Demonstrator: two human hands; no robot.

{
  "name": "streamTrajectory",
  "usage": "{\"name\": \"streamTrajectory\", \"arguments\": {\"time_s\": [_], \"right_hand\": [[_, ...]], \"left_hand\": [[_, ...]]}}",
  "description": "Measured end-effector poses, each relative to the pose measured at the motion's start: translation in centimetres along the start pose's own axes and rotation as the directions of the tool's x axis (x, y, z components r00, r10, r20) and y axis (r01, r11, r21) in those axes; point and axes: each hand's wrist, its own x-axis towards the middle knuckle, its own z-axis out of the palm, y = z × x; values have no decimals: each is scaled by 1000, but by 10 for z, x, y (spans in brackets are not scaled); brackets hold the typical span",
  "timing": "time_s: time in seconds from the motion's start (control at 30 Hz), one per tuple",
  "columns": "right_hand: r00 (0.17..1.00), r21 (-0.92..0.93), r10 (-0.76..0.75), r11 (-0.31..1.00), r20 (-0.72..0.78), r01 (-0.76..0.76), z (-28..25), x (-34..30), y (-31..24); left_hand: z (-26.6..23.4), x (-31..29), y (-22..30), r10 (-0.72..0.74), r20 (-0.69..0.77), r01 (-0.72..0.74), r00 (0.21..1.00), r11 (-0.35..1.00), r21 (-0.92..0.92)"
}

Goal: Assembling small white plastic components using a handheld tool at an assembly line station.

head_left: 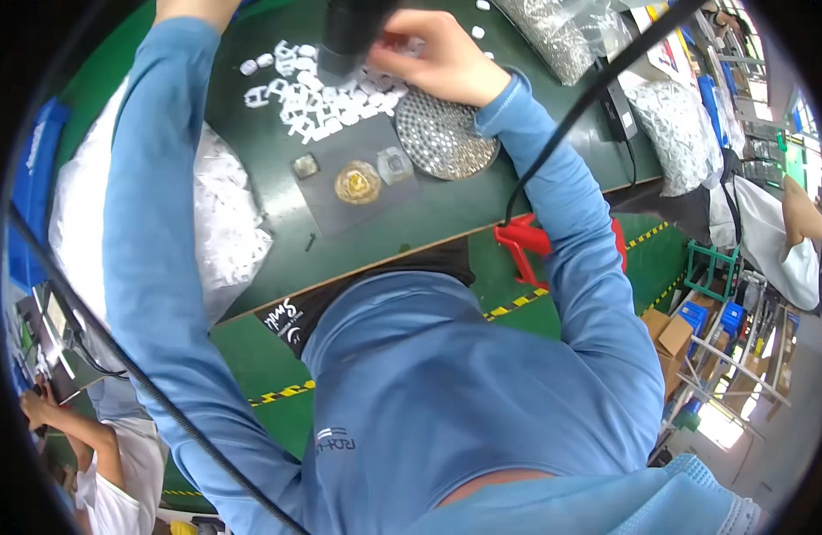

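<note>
The loose white plastic parts point(317, 109) lie on the green surface point(446, 207) just left of and below the nearer right hand point(436, 59), fingers bent, grip unclear; the left hand, beyond the upper edge, cannot be judged.

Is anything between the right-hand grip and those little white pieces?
Nothing visible: the right-hand grip is at the right edge of the white plastic pieces. A dark cylinder hides the spot just left, so I can't tell there.
</note>
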Motion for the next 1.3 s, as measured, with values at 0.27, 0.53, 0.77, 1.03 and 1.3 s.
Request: {"name": "streamTrajectory", "arguments": {"time_s": [0.27, 0.53, 0.77, 1.03, 1.3], "right_hand": [[987, 305, 113, 941, 118, -145, -9, -2, 9], [934, -176, 343, 930, 97, -323, -12, 10, -46], [994, 138, -30, 990, 103, 15, -12, 5, -3], [995, -239, -95, 967, -7, 90, -52, -33, -27], [938, -528, -160, 792, 306, 307, -49, -103, -36]], "left_hand": [[72, -162, 140, -157, 428, -119, 890, 826, 551], [42, -181, 127, -211, 449, -152, 868, 749, 645], [24, -182, 117, -229, 448, -158, 864, 722, 673], [55, -167, 90, -105, 410, -209, 906, 732, 649], [44, -166, 92, -108, 428, -192, 897, 777, 599]]}}
